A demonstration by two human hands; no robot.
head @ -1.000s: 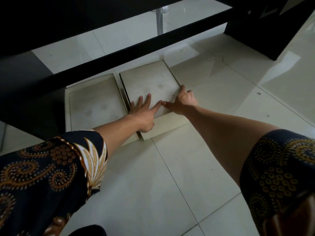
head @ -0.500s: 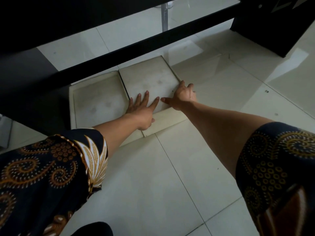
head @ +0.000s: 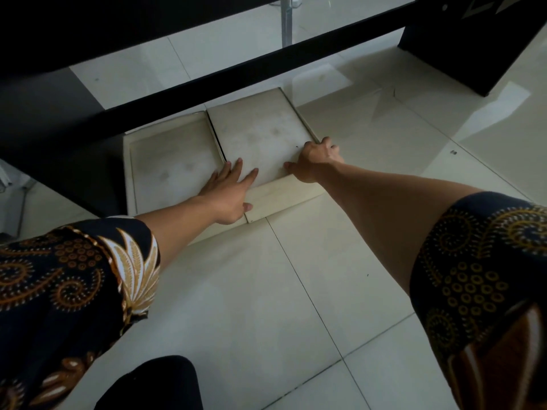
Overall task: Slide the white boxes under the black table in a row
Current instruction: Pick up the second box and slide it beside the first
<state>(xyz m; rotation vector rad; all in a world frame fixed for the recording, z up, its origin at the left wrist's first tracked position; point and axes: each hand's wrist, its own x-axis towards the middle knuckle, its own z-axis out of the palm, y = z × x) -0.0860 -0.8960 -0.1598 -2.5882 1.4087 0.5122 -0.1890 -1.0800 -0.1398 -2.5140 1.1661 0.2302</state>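
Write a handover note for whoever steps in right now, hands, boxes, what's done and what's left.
Left hand: open, flat on the near edge of the right-hand flat white box.
Right hand: fingers curled over that same box's right near corner.
Boxes: the left-hand flat white box lies beside it on the pale tiled floor, their sides almost touching. Both have far ends under the black table's rail, near ends sticking out.
Done: two boxes side by side in a row.
Left: push the right box fully under and square it with its neighbour.
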